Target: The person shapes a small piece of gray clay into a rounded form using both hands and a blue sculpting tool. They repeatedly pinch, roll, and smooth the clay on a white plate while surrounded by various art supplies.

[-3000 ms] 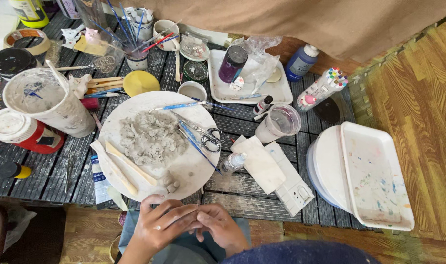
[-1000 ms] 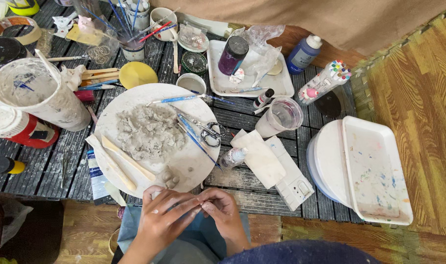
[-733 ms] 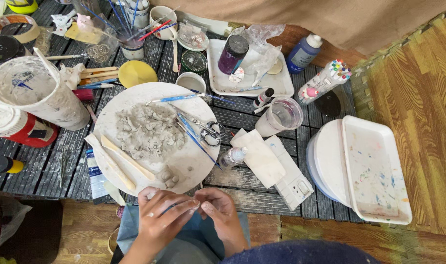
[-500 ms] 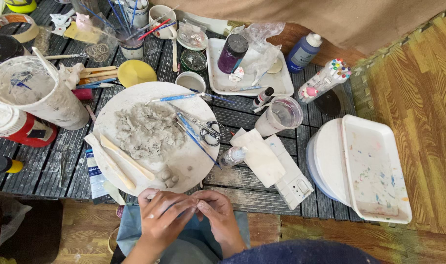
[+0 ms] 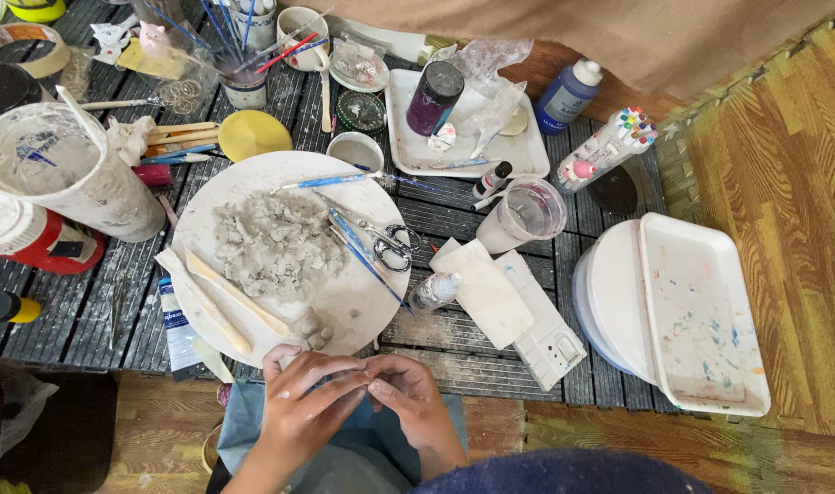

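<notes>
My left hand and my right hand meet fingertip to fingertip just below the table's near edge, over a blue cloth on my lap. They pinch a small pale bit of clay, mostly hidden by the fingers. Right above them lies a round white board with a heap of grey clay, small clay lumps, two wooden modelling tools, thin blue tools and scissors.
A dark slatted table carries a white bucket, a red-and-white tub, brush cups, a clear water cup, white blocks, a small spray bottle, a tray and stacked white palettes. Wooden floor lies to the right.
My hands have shifted from overlapping on my lap to meeting at the fingertips close to the table edge. Things on the table have not moved.
</notes>
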